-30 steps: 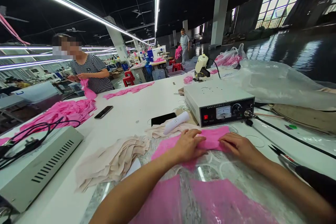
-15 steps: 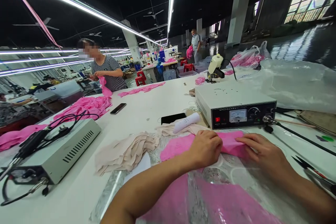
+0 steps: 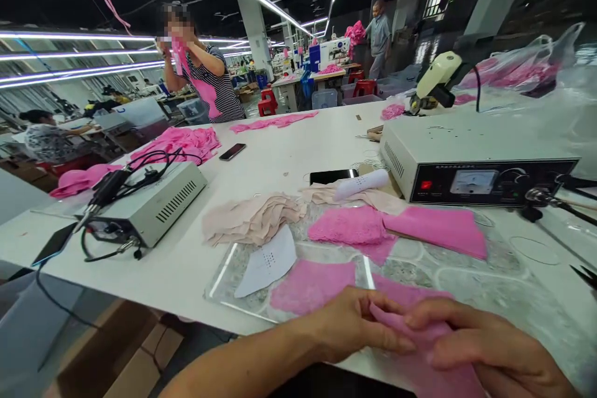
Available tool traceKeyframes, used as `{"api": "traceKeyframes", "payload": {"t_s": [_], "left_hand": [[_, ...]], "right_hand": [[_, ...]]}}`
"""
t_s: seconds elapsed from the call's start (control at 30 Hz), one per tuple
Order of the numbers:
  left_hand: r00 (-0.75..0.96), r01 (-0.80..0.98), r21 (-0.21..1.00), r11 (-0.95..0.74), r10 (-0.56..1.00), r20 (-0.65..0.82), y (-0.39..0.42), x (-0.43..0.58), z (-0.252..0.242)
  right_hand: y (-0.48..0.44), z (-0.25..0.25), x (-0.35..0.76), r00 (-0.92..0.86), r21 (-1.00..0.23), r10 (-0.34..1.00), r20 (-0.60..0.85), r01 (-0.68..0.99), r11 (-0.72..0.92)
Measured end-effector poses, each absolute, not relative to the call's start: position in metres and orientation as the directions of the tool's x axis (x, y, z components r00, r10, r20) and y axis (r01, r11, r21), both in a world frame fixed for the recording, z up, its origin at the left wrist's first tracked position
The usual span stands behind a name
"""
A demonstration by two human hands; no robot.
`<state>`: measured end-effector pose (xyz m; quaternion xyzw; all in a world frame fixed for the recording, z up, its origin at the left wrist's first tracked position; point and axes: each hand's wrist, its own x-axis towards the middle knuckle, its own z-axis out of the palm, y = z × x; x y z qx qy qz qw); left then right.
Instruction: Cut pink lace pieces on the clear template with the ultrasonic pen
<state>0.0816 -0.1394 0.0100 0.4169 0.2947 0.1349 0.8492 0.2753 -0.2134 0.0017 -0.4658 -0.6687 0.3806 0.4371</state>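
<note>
At the near edge of the table my left hand (image 3: pixel 359 326) pinches the edge of a thin pink fabric piece (image 3: pixel 422 345) between thumb and fingers. My right hand (image 3: pixel 487 339) grips the same piece close beside it, and the fabric hangs down below. Beyond the hands, a pink lace piece (image 3: pixel 347 226) and a folded smooth pink piece (image 3: pixel 441 228) lie on a clear sheet (image 3: pixel 405 270). Flat pink panels (image 3: pixel 317 286) lie nearer; whether over or under the sheet, I cannot tell. A white template with small holes (image 3: pixel 269 261) rests to their left.
Layered beige fabric (image 3: pixel 254 217) and a curled white template (image 3: pixel 361 185) lie ahead. Control boxes stand left (image 3: pixel 153 205) and right (image 3: pixel 485 155); scissors (image 3: pixel 585 277) are at far right. Across the table a co-worker (image 3: pixel 205 68) holds up pink fabric.
Both hands have left the pink piece by the right control box and come to the near edge, now holding thin pink fabric. The view has shifted. The co-worker has raised the pink fabric.
</note>
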Motion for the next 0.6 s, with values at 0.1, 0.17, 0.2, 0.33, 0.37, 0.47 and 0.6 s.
{"api": "traceKeyframes", "payload": {"t_s": [0.1, 0.17, 0.2, 0.33, 0.37, 0.47, 0.6], "left_hand": [[0.675, -0.106, 0.759, 0.643, 0.607, -0.420, -0.155, 0.068, 0.001], [0.637, -0.117, 0.781, 0.613, 0.650, -0.414, -0.160, 0.058, -0.001], [0.625, -0.114, 0.795, 0.595, 0.665, -0.408, -0.162, 0.053, -0.001], [0.607, -0.081, 0.829, 0.553, 0.687, -0.398, -0.166, 0.037, 0.000], [0.606, -0.074, 0.833, 0.548, 0.688, -0.399, -0.167, 0.035, -0.001], [0.593, -0.057, 0.850, 0.523, 0.703, -0.393, -0.171, 0.030, -0.003], [0.484, -0.009, 0.910, 0.415, 0.798, -0.359, -0.175, 0.026, -0.003]], "right_hand": [[-0.222, -0.023, 0.271, -0.113, -0.960, 0.981, 0.159, 0.214, 0.180], [-0.226, -0.033, 0.266, -0.079, -0.999, 0.997, -0.013, 0.051, -0.009], [-0.227, -0.035, 0.262, -0.093, -0.993, 0.990, -0.106, -0.041, -0.111], [-0.222, -0.029, 0.242, -0.251, -0.933, 0.928, -0.276, -0.163, -0.321], [-0.220, -0.026, 0.236, -0.284, -0.930, 0.917, -0.282, -0.156, -0.334], [-0.214, -0.016, 0.221, -0.346, -0.919, 0.893, -0.287, -0.163, -0.359], [-0.212, -0.011, 0.210, -0.355, -0.908, 0.886, -0.300, -0.180, -0.379]]}}
